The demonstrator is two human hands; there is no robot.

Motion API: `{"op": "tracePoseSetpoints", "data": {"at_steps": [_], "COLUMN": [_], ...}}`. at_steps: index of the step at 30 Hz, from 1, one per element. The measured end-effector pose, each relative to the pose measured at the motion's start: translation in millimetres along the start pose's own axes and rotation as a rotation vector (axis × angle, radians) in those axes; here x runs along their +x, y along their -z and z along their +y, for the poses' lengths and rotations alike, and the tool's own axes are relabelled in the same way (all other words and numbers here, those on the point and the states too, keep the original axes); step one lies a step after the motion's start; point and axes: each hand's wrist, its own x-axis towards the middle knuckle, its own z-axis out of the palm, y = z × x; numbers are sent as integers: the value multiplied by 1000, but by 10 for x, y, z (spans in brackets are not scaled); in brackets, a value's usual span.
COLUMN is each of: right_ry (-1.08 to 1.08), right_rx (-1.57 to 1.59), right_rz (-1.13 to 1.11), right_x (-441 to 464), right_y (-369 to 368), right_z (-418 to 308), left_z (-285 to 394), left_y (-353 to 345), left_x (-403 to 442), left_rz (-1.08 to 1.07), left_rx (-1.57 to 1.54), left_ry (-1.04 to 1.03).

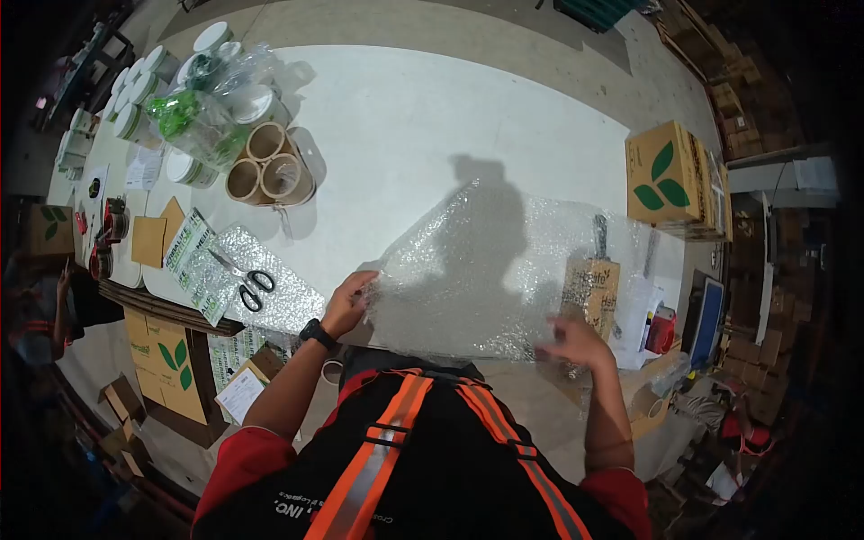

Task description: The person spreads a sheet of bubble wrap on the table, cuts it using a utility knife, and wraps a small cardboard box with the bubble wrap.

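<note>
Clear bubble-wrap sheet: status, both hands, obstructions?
Clear bubble-wrap sheet spread on white table. Left bare hand at its left edge, right bare hand near right. Brown rectangular printed piece overlaps right part.

Clothed in black upper garment (432, 477), with short red sleeves (243, 463). Marked at lower left chest with white lettering (290, 509), "INC" legible, smaller text partly unreadable. Crossed lengthwise by two bright orange straps (382, 450), each with silver-grey central stripe and black slider buckle (385, 436). Fitted at left wrist with black watch (317, 334), dark-banded. Dressed below in dark grey legwear (360, 363), mostly hidden.
</note>
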Motion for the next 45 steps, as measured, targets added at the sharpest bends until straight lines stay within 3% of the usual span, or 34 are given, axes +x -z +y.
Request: {"op": "tracePoseSetpoints", "data": {"at_steps": [2, 3, 5, 6, 7, 8, 9, 12, 14, 15, 17, 18, 19, 21, 25, 27, 29, 31, 33, 35, 37, 38, 41, 43, 45], "right_ry": [270, 341, 482, 424, 427, 303, 181, 215, 285, 277, 288, 281, 283, 285, 288, 278, 260, 329, 461, 517, 406, 363, 404, 12, -234], "right_rx": [82, 85, 45, -53, -42, -114, -187, -179, -130, -129, -138, -131, -129, -118, -146, -156, -166, -185, -241, -281, -251, -256, -48, 495, 481], "right_rz": [443, 563, 761, 748, 749, 690, 626, 578, 627, 627, 610, 611, 616, 622, 615, 606, 620, 589, 534, 500, 410, 413, 632, 435, 369], "right_x": [304, 559, 1136, 1336, 1461, 1564, 1601, 1483, 1447, 1443, 1439, 1446, 1462, 1496, 1579, 1591, 1565, 1311, 994, 700, 444, 345, 64, -96, -149], "right_y": [-18, -91, -307, -437, -581, -724, -830, -887, -915, -884, -817, -799, -786, -781, -776, -765, -780, -850, -1095, -1402, -1592, -1638, -1896, -2116, -2329], "right_z": [-307, -423, -598, -650, -604, -559, -544, -415, -274, -262, -245, -247, -264, -300, -364, -381, -386, -377, -254, -44, 220, 319, 498, 739, 1223], "left_z": [-135, -83, 50, 84, 121, 149, 130, 31, 42, 213, 553, 567, 541, 384, -376, -414, -340, -20, 139, 324, 209, 176, 97, 81, 101], "left_y": [-140, -133, -114, -145, -209, -282, -388, -635, -701, -654, -512, -446, -391, -279, -312, -290, -286, -258, -270, -257, -316, -330, -389, -400, -368], "left_x": [-51, -6, 85, 154, 250, 354, 461, 795, 920, 957, 1034, 1010, 1010, 995, 1154, 1289, 1340, 1228, 883, 412, -87, -233, -411, -449, -418], "left_rz": [14, 9, -11, -14, -141, -260, -249, -229, -82, -89, 141, 113, 104, 129, 175, 150, 401, 452, 235, -460, -584, -621, -656, -624, -621], "left_rx": [-653, -641, -1431, -1416, -1333, -1248, -1244, -1339, -1319, -1321, -749, -569, -564, -156, -160, -35, 200, 349, 573, 423, 500, 557, 641, 677, 666], "left_ry": [458, 454, 780, 784, 938, 1084, 1086, 1011, 645, 650, 316, 187, 189, 131, 268, 247, 175, 171, -186, -120, -292, -270, -249, -232, -206]}}
